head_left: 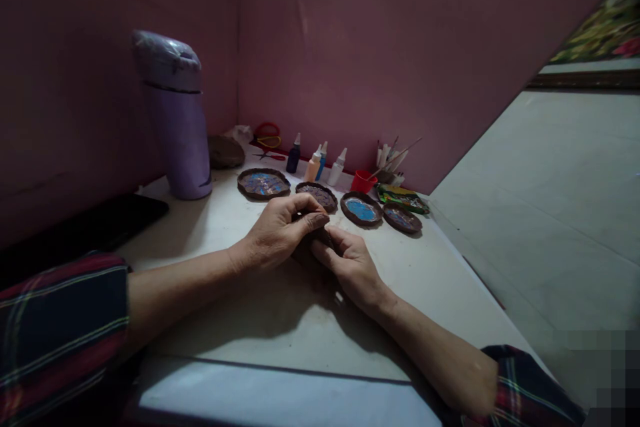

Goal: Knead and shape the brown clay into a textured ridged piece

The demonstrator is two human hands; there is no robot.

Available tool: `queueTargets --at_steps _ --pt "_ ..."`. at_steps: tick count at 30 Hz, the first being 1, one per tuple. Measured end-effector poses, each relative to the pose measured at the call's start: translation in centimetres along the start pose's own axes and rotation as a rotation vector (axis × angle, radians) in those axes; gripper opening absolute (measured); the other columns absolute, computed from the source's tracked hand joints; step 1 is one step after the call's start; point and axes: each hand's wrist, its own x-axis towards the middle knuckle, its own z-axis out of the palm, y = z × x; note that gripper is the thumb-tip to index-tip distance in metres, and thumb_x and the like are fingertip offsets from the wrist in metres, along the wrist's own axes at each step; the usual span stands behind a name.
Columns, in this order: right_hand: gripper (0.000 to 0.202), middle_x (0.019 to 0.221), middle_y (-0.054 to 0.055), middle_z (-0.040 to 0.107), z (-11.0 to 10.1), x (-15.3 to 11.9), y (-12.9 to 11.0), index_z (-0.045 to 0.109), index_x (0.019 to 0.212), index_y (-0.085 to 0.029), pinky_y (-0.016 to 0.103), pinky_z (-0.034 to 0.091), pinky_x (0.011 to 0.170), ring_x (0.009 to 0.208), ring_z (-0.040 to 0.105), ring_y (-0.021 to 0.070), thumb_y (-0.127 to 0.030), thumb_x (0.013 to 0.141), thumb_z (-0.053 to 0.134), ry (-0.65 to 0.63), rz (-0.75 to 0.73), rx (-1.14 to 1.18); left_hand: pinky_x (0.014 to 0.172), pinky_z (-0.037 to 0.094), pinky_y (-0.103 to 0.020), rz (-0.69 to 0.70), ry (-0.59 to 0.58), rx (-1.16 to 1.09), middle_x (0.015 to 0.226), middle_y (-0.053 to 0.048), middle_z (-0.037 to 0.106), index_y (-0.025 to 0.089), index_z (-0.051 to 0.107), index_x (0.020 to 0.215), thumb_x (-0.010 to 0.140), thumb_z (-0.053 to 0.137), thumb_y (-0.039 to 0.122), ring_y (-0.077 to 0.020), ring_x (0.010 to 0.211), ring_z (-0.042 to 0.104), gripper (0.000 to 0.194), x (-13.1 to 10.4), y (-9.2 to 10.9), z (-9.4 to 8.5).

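A dark brown piece of clay (314,248) is held between both hands above the white tabletop. My left hand (283,230) pinches its upper edge between thumb and fingers. My right hand (353,264) grips its right side, the thumb lying across the front. The underside of the piece is in shadow, and the hands hide part of it. Just behind the hands stand shallow brown dishes with painted insides: one blue and purple (263,184), one partly covered by my left hand (320,196), one bright blue (361,209) and a small one (402,218).
A tall purple bottle (177,120) stands at the left, beside a brown lump (226,152). Behind the dishes are scissors (270,156), several paint bottles (337,168), a red cup (363,181), brushes (393,157) and a green packet (403,198). A dark flat object (125,217) lies left.
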Motion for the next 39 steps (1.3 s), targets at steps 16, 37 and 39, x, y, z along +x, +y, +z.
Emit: queueTargets --at_steps 16,37,39 --pt "0.017 0.073 -0.001 0.053 -0.08 0.04 0.37 0.062 0.084 -0.016 0.023 0.038 0.062 0.068 0.047 0.0115 -0.033 0.081 0.060 0.039 -0.019 0.040 0.054 0.038 -0.020 -0.002 0.048 0.045 0.063 0.001 0.053 0.012 0.058 0.068 0.080 0.057 0.033 -0.0096 0.060 0.046 0.024 -0.07 -0.05 -0.13" --pt "0.026 0.076 0.001 0.057 -0.15 0.02 0.50 0.062 0.095 -0.019 0.025 0.042 0.059 0.065 0.050 0.0124 -0.040 0.080 0.061 0.082 0.013 0.079 0.067 0.044 -0.021 0.065 0.032 0.007 0.081 -0.003 0.066 0.014 0.067 0.086 0.081 0.057 0.036 -0.0129 0.074 0.057 0.024 0.03 -0.66 -0.29" --pt "0.026 0.076 0.001 0.057 -0.18 0.03 0.61 0.062 0.096 -0.019 0.025 0.042 0.059 0.066 0.050 0.0130 -0.041 0.080 0.061 0.088 0.013 0.071 0.066 0.043 -0.020 0.061 0.040 0.010 0.080 -0.003 0.065 0.014 0.067 0.086 0.081 0.058 0.035 -0.0121 0.073 0.056 0.024 0.06 -0.63 -0.32"
